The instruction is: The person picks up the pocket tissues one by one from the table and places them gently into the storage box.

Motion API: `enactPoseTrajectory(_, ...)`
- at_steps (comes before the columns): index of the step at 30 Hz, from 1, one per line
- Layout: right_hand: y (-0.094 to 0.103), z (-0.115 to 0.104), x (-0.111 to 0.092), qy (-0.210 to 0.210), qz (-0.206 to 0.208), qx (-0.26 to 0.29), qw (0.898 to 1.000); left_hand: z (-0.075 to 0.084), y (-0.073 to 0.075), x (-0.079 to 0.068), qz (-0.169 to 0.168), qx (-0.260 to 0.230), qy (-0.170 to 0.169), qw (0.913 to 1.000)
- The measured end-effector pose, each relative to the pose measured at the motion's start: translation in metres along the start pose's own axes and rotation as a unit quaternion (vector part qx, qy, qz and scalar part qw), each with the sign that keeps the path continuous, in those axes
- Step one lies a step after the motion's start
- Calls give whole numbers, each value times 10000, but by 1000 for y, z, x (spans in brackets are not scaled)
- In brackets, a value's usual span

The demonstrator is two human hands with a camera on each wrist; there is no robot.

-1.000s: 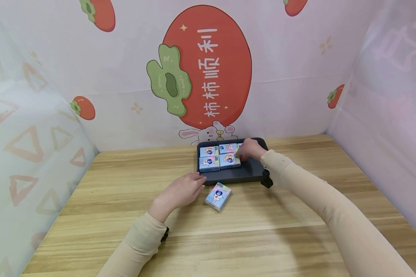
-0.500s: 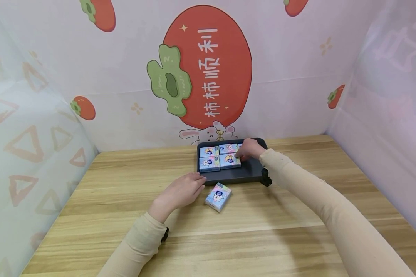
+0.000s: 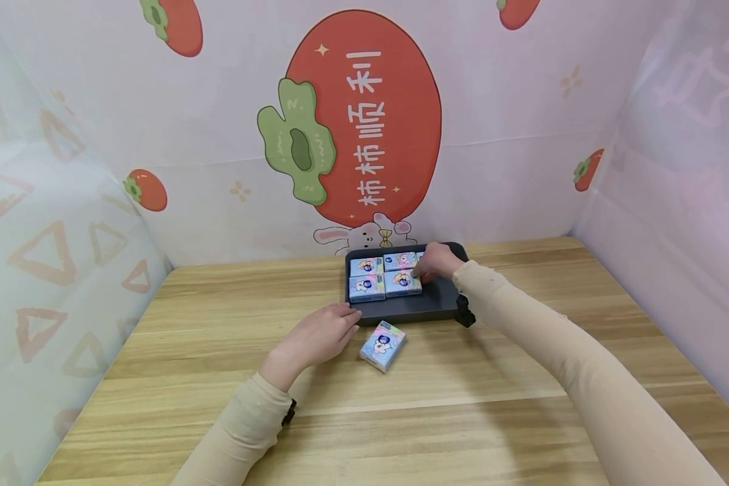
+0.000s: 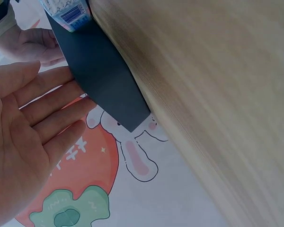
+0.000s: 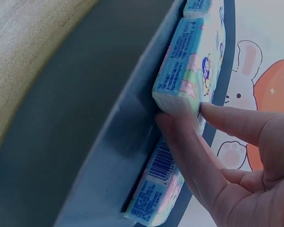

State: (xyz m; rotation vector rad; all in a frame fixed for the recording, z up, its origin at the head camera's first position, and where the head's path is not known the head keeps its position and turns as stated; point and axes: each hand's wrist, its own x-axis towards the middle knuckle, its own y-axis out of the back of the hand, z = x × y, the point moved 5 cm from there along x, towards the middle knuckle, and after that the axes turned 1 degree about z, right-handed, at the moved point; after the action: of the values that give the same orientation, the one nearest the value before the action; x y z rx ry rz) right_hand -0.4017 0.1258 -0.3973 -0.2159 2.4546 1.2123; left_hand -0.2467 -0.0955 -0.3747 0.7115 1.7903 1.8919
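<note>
A dark grey tray (image 3: 440, 307) holds several blue tissue packs with cartoon prints, laid in two rows. At the right end of the front row, my right hand (image 3: 440, 261) pinches the end of a tissue pack (image 3: 403, 282). In the right wrist view, the thumb lies at this pack's upper edge and a finger at its white end (image 5: 175, 105). My left hand (image 3: 318, 335) has its fingers straight against the tray's front left corner, as the left wrist view shows too. A loose tissue pack (image 3: 383, 345) lies tilted on the table, just right of the left fingertips.
Another pack (image 5: 156, 184) with a barcode lies in the back row, partly behind the right fingers. The wooden table (image 3: 231, 297) ends at a printed backdrop (image 3: 219, 121) right behind the tray. Side curtains (image 3: 48, 202) stand left and right.
</note>
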Motion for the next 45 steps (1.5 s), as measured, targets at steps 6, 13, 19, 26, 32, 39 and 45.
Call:
enactPoseTrajectory(6,0,1,7,46,58,-90,9999,-1,-1,0,11,38,20,10000)
enactPoseTrajectory(13,-1,3,13,33,143,-191,9997,-2,-2,0,-11,63,47,10000)
enactPoseTrajectory(19,-1,5,16,81,226,-243,9994,-2,-2,1,5,39,46,10000)
enactPoseTrajectory(26,1,2,4,274,333,-356,9984,-2,-2,1,43,40,2,10000)
enactPoseTrajectory(32,3,0,-5,466,368,-323,9977,-2,-2,1,30,41,6,10000)
enactPoseTrajectory(39,5,1,-16,632,419,-335,9966,-2,-2,0,-61,23,82,9999)
enactPoseTrajectory(45,10,-1,-39,993,553,-562,9919,-1,-2,-1,-50,29,59,10000)
